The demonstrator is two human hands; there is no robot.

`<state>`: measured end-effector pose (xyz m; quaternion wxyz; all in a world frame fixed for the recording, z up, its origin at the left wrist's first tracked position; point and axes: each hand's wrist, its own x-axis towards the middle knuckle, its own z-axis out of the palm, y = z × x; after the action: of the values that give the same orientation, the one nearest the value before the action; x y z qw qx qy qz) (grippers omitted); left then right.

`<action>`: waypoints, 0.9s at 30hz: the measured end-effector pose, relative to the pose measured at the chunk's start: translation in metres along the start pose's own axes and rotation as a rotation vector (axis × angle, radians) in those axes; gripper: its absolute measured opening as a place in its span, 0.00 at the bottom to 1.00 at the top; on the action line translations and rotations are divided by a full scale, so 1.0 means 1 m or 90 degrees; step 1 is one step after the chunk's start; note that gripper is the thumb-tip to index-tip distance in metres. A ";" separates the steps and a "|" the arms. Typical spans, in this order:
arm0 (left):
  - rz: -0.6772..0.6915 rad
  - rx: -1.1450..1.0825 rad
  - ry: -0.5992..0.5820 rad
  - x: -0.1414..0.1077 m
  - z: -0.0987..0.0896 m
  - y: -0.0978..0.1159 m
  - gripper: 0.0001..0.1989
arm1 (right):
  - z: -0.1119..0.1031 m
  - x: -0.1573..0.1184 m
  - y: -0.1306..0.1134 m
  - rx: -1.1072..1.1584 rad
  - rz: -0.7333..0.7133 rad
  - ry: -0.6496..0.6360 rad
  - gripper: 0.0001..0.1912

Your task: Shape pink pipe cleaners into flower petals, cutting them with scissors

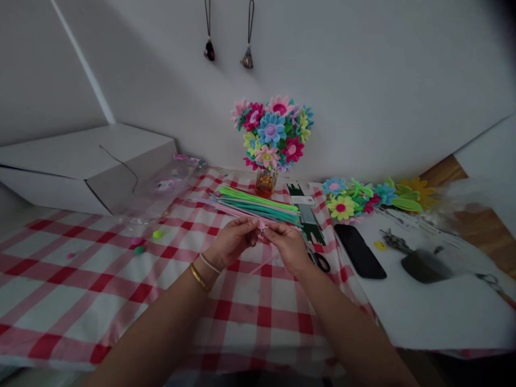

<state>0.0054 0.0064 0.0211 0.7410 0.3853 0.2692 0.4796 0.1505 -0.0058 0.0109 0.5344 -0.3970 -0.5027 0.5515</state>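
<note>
Over the red-and-white checked cloth (141, 293), my left hand (237, 240) and my right hand (287, 244) meet, fingers pinched on a small pink piece (262, 228) between them. A pale pink strip hangs down below the hands, blurred. My left wrist wears a gold bangle and a light band. Just beyond the hands lies a bundle of green, teal and pink pipe cleaners (258, 206). Scissors (321, 262) lie beside my right hand, partly hidden by it.
A vase (265, 181) of fuzzy flowers stands at the back. At left are a white box (133, 166) and small pompoms (139, 250). To the right lie a phone (360, 251), loose fuzzy flowers (342, 208), keys (396, 241) and a dark pouch (425, 266).
</note>
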 end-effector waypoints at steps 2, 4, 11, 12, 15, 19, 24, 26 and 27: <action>-0.007 0.007 0.002 0.000 -0.001 -0.001 0.07 | 0.000 -0.001 -0.001 -0.046 -0.034 0.010 0.10; -0.008 -0.001 0.017 0.001 -0.002 -0.003 0.07 | -0.001 -0.003 -0.001 -0.129 -0.085 0.039 0.13; -0.043 -0.030 0.036 0.002 -0.003 -0.005 0.07 | -0.009 -0.005 0.001 -0.634 -0.434 0.080 0.08; -0.048 -0.026 0.040 0.002 -0.003 -0.005 0.07 | -0.010 -0.005 0.001 -0.666 -0.464 0.080 0.08; -0.058 -0.016 0.048 0.002 -0.001 -0.006 0.08 | -0.012 -0.003 0.000 -0.716 -0.504 0.082 0.09; -0.022 -0.019 0.054 0.003 -0.002 -0.009 0.08 | -0.010 -0.004 -0.004 -0.747 -0.503 0.083 0.09; 0.015 -0.010 0.041 0.003 0.000 -0.010 0.08 | -0.007 -0.008 -0.011 -0.701 -0.455 0.083 0.08; 0.022 -0.005 0.031 0.002 0.002 -0.009 0.08 | -0.005 -0.008 -0.011 -0.579 -0.372 0.093 0.08; 0.024 -0.004 0.025 0.001 0.004 -0.009 0.08 | -0.004 -0.007 -0.011 -0.486 -0.307 0.091 0.08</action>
<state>0.0131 0.0039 0.0157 0.7273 0.3786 0.2752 0.5020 0.1576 -0.0131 0.0199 0.4965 -0.4740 -0.7099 0.1577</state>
